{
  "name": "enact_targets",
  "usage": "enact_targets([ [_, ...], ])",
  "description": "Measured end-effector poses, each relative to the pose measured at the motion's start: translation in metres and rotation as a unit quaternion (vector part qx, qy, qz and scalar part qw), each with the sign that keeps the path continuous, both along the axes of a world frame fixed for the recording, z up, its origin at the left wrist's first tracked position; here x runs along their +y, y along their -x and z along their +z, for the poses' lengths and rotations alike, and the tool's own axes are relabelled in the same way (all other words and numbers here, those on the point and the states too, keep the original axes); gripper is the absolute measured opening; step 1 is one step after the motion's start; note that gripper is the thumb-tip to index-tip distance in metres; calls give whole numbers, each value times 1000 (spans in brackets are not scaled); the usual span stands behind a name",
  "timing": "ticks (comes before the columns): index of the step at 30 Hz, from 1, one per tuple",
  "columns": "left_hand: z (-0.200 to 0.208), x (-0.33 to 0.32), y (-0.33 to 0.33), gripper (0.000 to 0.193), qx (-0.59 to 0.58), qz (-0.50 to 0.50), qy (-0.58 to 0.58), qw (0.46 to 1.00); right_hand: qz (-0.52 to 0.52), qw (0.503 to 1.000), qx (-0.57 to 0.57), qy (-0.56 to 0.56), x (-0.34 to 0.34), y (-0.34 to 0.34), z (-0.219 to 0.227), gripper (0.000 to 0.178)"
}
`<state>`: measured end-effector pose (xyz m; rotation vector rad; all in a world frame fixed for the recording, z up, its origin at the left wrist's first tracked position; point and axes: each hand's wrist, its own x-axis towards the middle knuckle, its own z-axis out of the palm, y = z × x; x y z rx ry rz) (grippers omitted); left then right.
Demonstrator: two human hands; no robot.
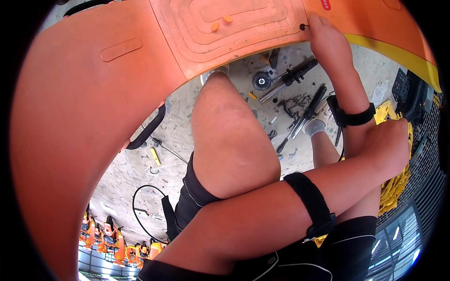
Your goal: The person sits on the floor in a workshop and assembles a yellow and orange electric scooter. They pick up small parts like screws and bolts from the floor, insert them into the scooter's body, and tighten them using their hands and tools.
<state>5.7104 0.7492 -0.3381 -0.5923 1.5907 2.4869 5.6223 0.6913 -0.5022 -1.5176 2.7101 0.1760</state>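
A curved orange plastic shell (65, 122) with raised oval ridges and two small orange plugs arches across the top and left. At its front edge my right hand (328, 40) is closed, its fingertips pinching at a dark round fitting (303, 27). Whatever those fingers hold is too small to make out. My left arm crosses over my lap to the right. The closed left hand (391, 138) lies over my right forearm, its fingers mostly hidden. Black straps (309, 199) circle both forearms.
Shock absorber tubes (288, 79), a round black disc (261, 81) and several dark metal parts lie on the concrete between my feet. A yellow-handled tool (155, 156) lies to the left. Yellow pieces (396, 192) are piled at right; several orange vehicles (112, 239) stand at lower left.
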Motion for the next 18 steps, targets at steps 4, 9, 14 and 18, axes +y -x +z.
enact_targets([
  [4,4,1,1,15,2,-3,-3,1000,24,999,22,-18,6,5,0,11],
  [9,6,-7,0,15,19,9,-2,1000,0,998,36,-42,3,15,-3,23],
  [14,4,-8,2,13,8,18,5,1000,-59,991,4,-119,-6,11,0,28],
  [18,5,-4,2,13,2,27,-4,1000,-65,996,-2,-68,-5,6,6,28],
])
